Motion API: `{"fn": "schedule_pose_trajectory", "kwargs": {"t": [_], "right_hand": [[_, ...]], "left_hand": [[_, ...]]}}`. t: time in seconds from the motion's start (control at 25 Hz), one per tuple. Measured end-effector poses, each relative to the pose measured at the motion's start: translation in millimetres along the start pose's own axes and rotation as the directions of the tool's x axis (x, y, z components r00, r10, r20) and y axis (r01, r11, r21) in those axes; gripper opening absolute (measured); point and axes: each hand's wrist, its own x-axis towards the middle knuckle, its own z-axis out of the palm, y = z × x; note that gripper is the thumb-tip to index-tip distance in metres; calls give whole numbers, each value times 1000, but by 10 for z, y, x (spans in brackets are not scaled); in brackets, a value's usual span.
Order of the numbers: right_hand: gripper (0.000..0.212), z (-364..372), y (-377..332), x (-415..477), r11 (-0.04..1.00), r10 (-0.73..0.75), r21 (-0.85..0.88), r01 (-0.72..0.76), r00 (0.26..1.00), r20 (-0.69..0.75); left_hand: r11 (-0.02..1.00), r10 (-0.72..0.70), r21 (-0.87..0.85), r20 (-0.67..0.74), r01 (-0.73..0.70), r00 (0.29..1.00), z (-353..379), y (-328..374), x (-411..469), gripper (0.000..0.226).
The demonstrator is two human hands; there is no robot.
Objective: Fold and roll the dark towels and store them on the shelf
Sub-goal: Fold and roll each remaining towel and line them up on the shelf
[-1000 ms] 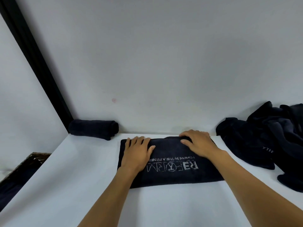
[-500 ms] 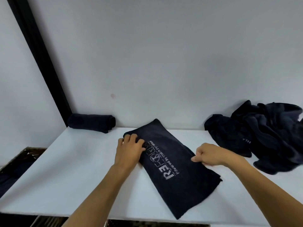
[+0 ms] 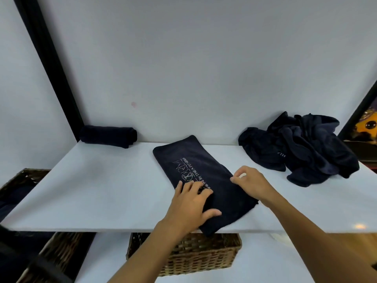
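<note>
Bare left forearm and left hand, bare right forearm and right hand, slender fingers.

I saw the folded towel lying flat and slantwise on the shelf, lettering up, near corner over the front edge; a rolled towel back left, a crumpled heap back right.

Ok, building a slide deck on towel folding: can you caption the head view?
Left hand presses a folded dark towel lying diagonally on the white shelf while right hand pinches its edge.
</note>
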Motion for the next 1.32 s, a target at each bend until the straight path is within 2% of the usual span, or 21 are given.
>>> {"fn": "schedule_pose_trajectory", "kwargs": {"t": [0.12, 0.2, 0.28, 0.44, 0.64, 0.68, 0.8, 0.88, 0.92, 1.08, 1.2, 1.32], "right_hand": [[37, -34, 6, -83, 1000, 21, -3, -21, 988, 155], [34, -110, 4, -122, 1000, 10, 8, -12, 982, 190], [25, -172, 13, -155, 1000, 25, 13, -27, 984, 175], [16, -169, 116, -213, 998, 62, 6, -64, 982, 177], [10, -237, 215, -203, 993, -44, -107, 56, 994, 104], [10, -257, 225, -215, 995, -69, -56, 77, 989, 128], [13, -330, 147, -306, 949, -227, 274, 157, 943, 245], [15, -376, 105, -299, 879, -322, 433, 201, 919, 229], [17, -382, 129, -269, 873, -322, 442, 206, 924, 206], [20, -362, 408, -185, 977, -210, 89, 195, 954, 214], [21, -352, 473, -156, 977, -210, 69, 201, 964, 164], [23, -315, 519, -123, 953, -186, -221, 208, 976, 115]], "left_hand": [[996, 88, 42, -154, -82, 984, 60, 141, -139, 72], [983, 177, 83, -174, -165, 969, 144, 252, -242, 63], [977, 196, 114, -162, -179, 967, 171, 267, -329, 50], [985, 170, 22, -192, -169, 967, 57, 99, -398, 33], [989, 120, 109, -186, -100, 975, -8, 153, -391, 31], [989, 107, 127, -204, -82, 973, -10, 147, -407, 31], [993, 35, 119, -233, -7, 972, -65, 277, -435, 41], [993, 10, 118, -224, 17, 974, -45, 445, -354, 46], [992, -12, 122, -216, 39, 976, -17, 524, -317, 44], [989, -8, 141, -308, 53, 951, 76, 564, -339, 16], [990, 61, 137, -357, -12, 932, 105, 520, -422, 14], [988, 119, 133, -339, -77, 933, 135, 489, -501, 20]]}}
